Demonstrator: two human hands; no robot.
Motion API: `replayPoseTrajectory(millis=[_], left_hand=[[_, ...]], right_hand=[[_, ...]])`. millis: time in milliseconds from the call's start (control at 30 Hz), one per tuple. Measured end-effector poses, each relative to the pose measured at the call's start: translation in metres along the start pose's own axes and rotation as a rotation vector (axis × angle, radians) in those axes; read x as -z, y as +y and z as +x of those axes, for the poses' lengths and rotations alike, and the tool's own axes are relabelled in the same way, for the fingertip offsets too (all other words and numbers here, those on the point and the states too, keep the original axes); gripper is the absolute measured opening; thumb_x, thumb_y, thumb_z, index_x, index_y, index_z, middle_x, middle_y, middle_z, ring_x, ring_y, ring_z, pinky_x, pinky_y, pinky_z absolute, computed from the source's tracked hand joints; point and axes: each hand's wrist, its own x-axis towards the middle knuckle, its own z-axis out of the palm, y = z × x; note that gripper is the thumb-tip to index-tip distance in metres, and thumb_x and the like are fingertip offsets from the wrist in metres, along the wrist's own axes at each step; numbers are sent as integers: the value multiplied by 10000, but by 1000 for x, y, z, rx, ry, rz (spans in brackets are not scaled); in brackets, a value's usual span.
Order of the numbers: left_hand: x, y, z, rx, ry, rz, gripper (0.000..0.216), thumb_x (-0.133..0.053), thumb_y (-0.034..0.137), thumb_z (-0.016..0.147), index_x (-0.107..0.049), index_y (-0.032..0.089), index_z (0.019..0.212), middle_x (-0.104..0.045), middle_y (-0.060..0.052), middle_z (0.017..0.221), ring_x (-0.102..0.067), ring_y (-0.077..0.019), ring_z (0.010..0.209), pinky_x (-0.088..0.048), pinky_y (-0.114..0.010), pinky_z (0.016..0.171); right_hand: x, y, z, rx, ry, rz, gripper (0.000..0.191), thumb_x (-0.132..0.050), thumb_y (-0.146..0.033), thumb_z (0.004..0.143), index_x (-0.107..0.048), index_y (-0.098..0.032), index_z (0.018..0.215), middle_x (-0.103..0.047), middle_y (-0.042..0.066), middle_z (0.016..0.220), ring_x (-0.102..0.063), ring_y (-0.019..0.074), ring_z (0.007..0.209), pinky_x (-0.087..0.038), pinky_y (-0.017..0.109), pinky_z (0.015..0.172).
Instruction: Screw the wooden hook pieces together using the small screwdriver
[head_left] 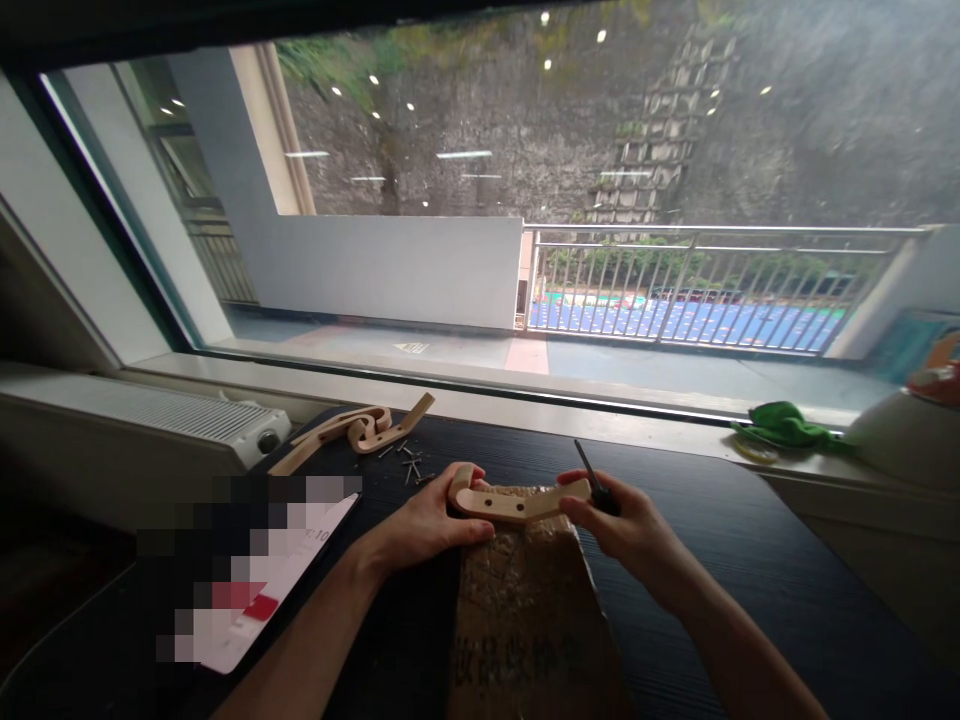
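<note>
A pale wooden hook [517, 503] with a curled left end and two dark screw holes is held level over the far end of a tape-wrapped cardboard box [525, 600]. My left hand [427, 520] is closed round the curled end, thumb along the near side. At the straight end, my right hand [611, 515] pinches the wood between thumb and fingers. That same hand also holds a screwdriver [586, 458], its dark shaft pointing up and away and its black handle partly hidden in the palm.
Several loose screws [411, 466] lie on the black table [690, 520] near more curled wooden hooks [367, 430]. A lit phone or tablet screen [255, 600], partly blurred, is at the left. A green cloth [784, 427] rests on the window sill at right. A radiator [150, 410] stands far left.
</note>
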Motion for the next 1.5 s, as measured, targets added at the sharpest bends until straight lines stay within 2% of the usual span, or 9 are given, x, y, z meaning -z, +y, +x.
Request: replayPoseTrajectory(millis=[200, 367, 533, 600, 667, 767, 900, 1267, 1500], left_hand=[[-2, 4, -2, 37, -22, -2, 466, -741, 181, 611, -539, 193, 1030, -607, -5, 932, -562, -150, 876, -425, -221, 771], [-2, 2, -1, 57, -28, -17, 480, -746, 201, 599, -539, 201, 1032, -601, 0, 927, -555, -150, 857, -426, -228, 755], [1, 2, 0, 32, -63, 26, 441, -718, 221, 619, -544, 198, 1024, -586, 7, 898, -532, -149, 835, -410, -230, 740], [3, 2, 0, 17, -100, 52, 399, -697, 212, 625, -555, 183, 997, -578, 11, 881, -518, -146, 816, -401, -230, 725], [4, 2, 1, 4, -123, 72, 345, -677, 207, 630, -570, 163, 955, -575, 12, 857, -508, -145, 792, -391, -233, 712], [6, 0, 3, -6, -117, 66, 288, -650, 201, 646, -579, 151, 921, -558, 20, 802, -489, -132, 741, -376, -228, 679], [7, -4, 4, -30, -127, 20, 242, -629, 174, 649, -586, 147, 886, -511, 43, 730, -445, -104, 672, -347, -207, 619], [10, -7, 5, -17, -165, -78, 211, -613, 150, 656, -571, 152, 862, -489, 51, 702, -426, -94, 649, -337, -201, 599], [9, -5, 5, 30, -45, 104, 252, -692, 227, 627, -611, 156, 855, -567, -7, 844, -512, -178, 847, -391, -253, 747]], right_hand=[[-4, 7, 6, 0, 85, 7, 421, -686, -442, 652, -676, -135, 939, -396, -68, 502, -288, 56, 429, -219, 204, 384], [-6, 9, 6, -5, 83, -5, 441, -655, -459, 676, -662, -126, 966, -399, -65, 504, -285, 56, 426, -216, 208, 383], [22, -1, 6, 55, 128, -142, 533, -587, -477, 714, -556, -151, 1135, -558, -17, 668, -385, 81, 460, -309, 224, 417], [36, -16, 6, 116, 134, -359, 411, -514, -424, 771, -580, -157, 1077, -603, 18, 731, -462, 110, 518, -373, 248, 480], [41, -38, 5, 196, 7, -651, 320, -506, -366, 787, -625, -173, 1013, -639, 42, 758, -537, 149, 621, -411, 269, 574], [24, -76, 5, 374, -319, -975, 297, -443, -272, 832, -655, -249, 1039, -685, 42, 959, -596, 172, 787, -405, 270, 663], [-18, -110, 11, 507, -619, -1345, 258, -432, -184, 796, -687, -223, 801, -685, 26, 731, -577, 144, 646, -296, 253, 540], [-64, -140, 43, 581, -980, -1683, 171, -527, -109, 739, -684, -176, 748, -687, 39, 710, -559, 124, 605, -245, 249, 485], [-81, -144, 51, 703, -1190, -1692, 169, -560, -70, 751, -644, -171, 645, -671, 34, 665, -582, 145, 566, -282, 265, 450]])
